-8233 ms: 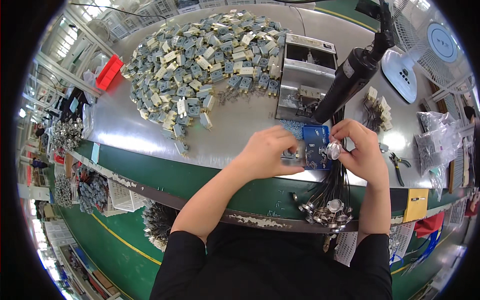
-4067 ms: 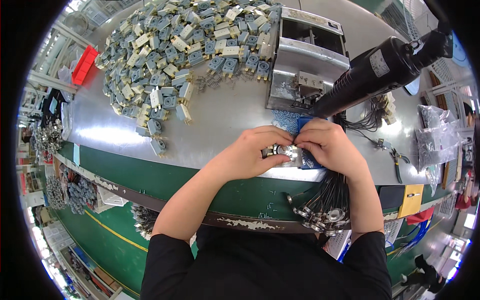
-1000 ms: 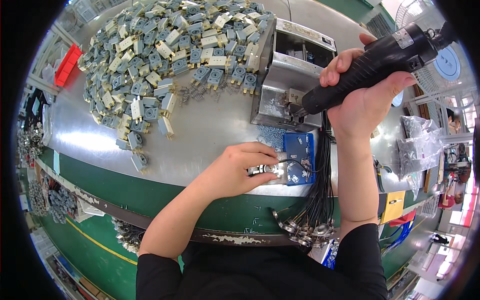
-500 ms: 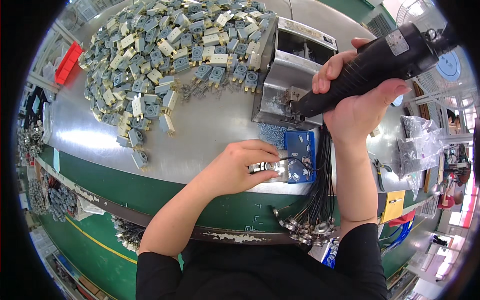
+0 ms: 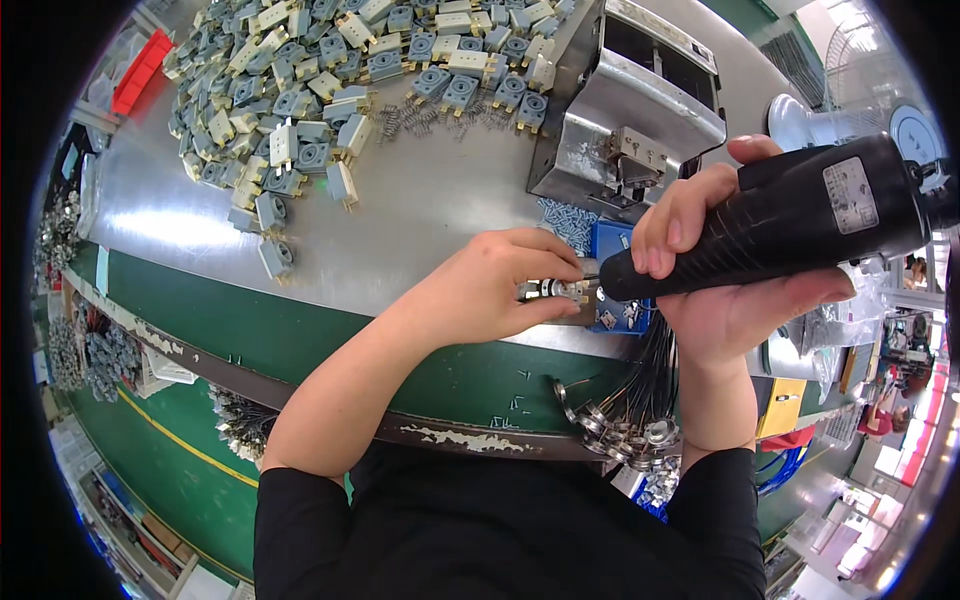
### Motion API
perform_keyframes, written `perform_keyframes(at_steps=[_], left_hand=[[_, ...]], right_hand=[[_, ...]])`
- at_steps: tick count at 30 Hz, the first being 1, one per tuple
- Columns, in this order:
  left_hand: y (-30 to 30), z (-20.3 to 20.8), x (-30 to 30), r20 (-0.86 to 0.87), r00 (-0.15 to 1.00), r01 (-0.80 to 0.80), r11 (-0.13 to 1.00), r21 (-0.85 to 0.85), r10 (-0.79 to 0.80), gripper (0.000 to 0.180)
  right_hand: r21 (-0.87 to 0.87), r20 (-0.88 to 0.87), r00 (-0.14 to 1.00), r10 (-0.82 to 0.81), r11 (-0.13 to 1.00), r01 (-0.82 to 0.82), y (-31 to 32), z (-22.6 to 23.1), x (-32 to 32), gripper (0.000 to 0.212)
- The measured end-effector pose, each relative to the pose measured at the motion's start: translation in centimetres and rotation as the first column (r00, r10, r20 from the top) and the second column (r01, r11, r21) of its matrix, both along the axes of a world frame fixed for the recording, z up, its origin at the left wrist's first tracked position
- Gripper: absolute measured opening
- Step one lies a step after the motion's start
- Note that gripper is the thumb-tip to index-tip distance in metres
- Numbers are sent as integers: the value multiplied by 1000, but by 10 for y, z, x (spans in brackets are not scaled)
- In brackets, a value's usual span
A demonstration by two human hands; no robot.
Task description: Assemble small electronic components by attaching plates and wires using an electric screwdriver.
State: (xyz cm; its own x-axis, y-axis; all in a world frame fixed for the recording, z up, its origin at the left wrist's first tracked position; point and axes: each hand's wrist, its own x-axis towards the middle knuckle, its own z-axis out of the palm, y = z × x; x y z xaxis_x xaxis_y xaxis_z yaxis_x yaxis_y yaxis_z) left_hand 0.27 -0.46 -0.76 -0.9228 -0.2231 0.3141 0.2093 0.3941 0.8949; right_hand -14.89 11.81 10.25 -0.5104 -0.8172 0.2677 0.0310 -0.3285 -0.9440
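Note:
My left hand is closed with thumb and fingers around a small white-and-metal part low over the front of the steel table. My right hand is wrapped round a black electric screwdriver held nearly level. Its nose points left at the small part, close to my left fingertips; whether the bit touches a screw is too small to tell. Beside the part lies a blue tray of small metal pieces, partly hidden by the screwdriver. A steel screw feeder stands behind the tray.
A big heap of grey-and-cream plastic housings covers the far left, with loose springs at its edge. Small screws lie by the feeder. Black wires with round metal ends hang over the front edge. A red bin stands far left.
The screwdriver has moved from the feeder down toward the part in my left hand, its nose now beside it. My left hand has risen slightly in the picture and still holds the part.

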Motion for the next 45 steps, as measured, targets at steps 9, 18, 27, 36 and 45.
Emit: perform_keyframes(at_steps=[9, 18, 27, 36, 45], left_hand=[[2, 0, 1, -28, 1000, -4, 1000, -9, 3, 27], [2, -4, -1, -33, 999, -4, 1000, 2, 4, 27], [3, -5, 1, -4, 999, -34, 999, 3, 34, 26], [4, -6, -1, -19, 999, -33, 999, 11, 33, 27], [4, -7, 0, -34, 999, -34, 999, 18, 34, 27]], right_hand=[[98, -41, 998, -48, 994, 51, 4, -1, 9, 124], [20, -43, 998, 43, 999, -43, 9, -15, 10, 122], [166, -220, 972, -80, 979, 118, 11, -2, 21, 128], [-130, -191, 964, 185, 969, -212, 3, -24, 1, 121], [-220, -190, 954, 230, 937, -270, 1, -32, 0, 112]])
